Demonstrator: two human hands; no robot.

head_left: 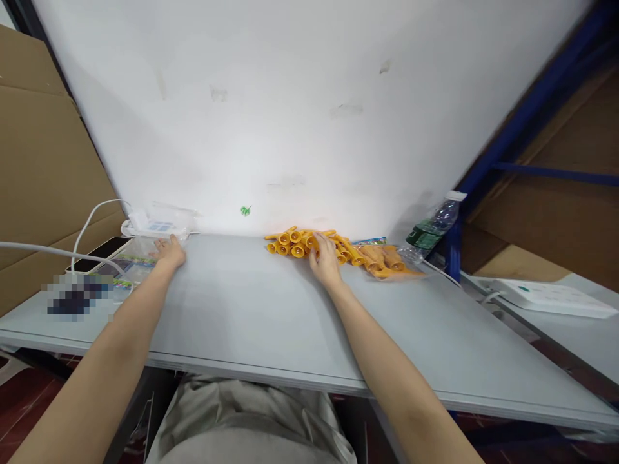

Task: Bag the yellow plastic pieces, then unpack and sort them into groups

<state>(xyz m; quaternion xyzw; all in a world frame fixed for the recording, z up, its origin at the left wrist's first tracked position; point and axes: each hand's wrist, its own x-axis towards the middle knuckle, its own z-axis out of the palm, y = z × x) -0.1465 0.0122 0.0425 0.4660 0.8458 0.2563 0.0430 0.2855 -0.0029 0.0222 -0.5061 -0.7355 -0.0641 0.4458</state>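
Observation:
Against the white back wall lies a pile of small yellow plastic horns [297, 250], several of their flared mouths facing me. My right hand [325, 259] is at the middle of this pile, thumb and fingers curled about a horn, though the fingertips partly hide it. To the right, more horns fill a clear plastic bag [387, 258] with a colourful header. On the left side of the table, my left hand [170, 251] reaches with fingers apart over clear plastic bags [142, 248] with coloured printed headers, touching their edge.
Left of the bags are a phone [104, 252], white cables and a blurred dark object [77, 299]. A white power strip [157, 227] stands at the wall. On the right, a plastic bottle [432, 225] leans by a blue frame [453, 248]; another power strip [551, 298] lies beyond.

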